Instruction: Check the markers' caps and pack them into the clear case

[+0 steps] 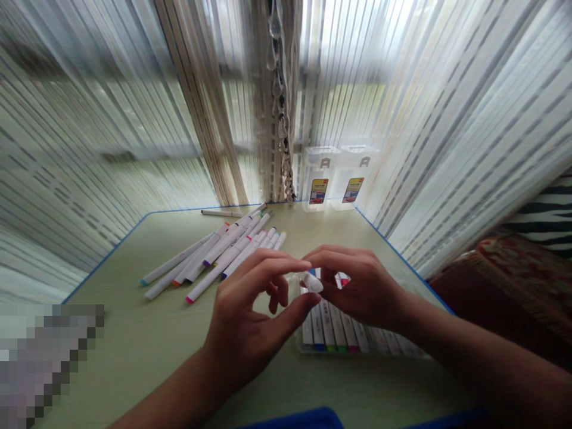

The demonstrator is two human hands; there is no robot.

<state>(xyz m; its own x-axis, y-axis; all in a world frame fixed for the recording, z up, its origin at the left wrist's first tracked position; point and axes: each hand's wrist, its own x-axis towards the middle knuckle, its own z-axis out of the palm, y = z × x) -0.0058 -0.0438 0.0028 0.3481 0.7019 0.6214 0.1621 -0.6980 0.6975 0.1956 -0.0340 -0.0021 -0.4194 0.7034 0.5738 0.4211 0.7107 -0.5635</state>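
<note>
A white marker (pixel 314 282) is held up above an open clear case (pixel 300 345), its rounded end turned towards me. My left hand (pixel 254 304) has its index fingertip and thumb at the upper and lower sides of that end, its other fingers curled loosely. From the right, the fingers of my right hand (pixel 357 283) grip the same marker; part of their hold is hidden. Below the hands, a row of white markers (pixel 328 328) with blue, green and pink ends lies in the case. My right forearm covers part of the case.
Several loose markers (pixel 227 250) lie in a crossed pile on the pale green table (pixel 147 357), left of the case. Two clear plastic boxes (pixel 319 164) with labels stand at the table's back edge before the string curtain (pixel 134 107). A blue object (pixel 308 418) shows at the bottom edge.
</note>
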